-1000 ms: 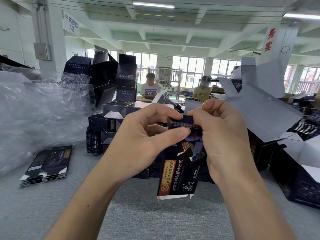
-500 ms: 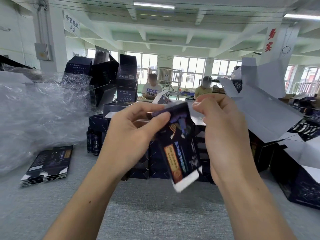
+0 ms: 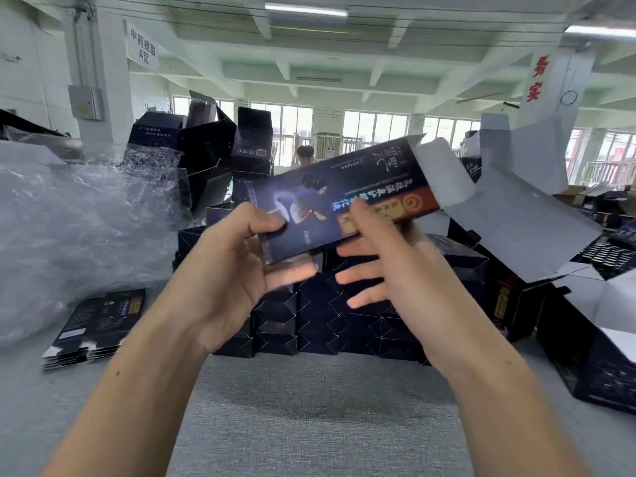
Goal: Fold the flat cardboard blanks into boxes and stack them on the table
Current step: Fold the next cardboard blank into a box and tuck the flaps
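Note:
A dark blue printed box (image 3: pixel 327 201) is up in front of me, lying almost level with its right end raised and its white end flaps open there. My left hand (image 3: pixel 234 270) pinches the box's left end, thumb on the printed face and fingers underneath. My right hand (image 3: pixel 395 270) touches it near the orange label with the thumb, its fingers straight and spread below. Both hands are motion-blurred. Behind them a stack of folded dark boxes (image 3: pixel 309 321) stands on the grey table (image 3: pixel 309 407). A pile of flat blanks (image 3: pixel 99 325) lies at the left.
Crumpled clear plastic wrap (image 3: pixel 69 228) fills the left side. Large open cartons with grey-white flaps (image 3: pixel 516 218) and a dark carton (image 3: pixel 602 366) crowd the right. Taller dark boxes (image 3: pixel 206 149) are piled behind. A person sits far back.
The box has swung from hanging downward to nearly level, open flaps now at the upper right. My right fingers have spread out beneath it.

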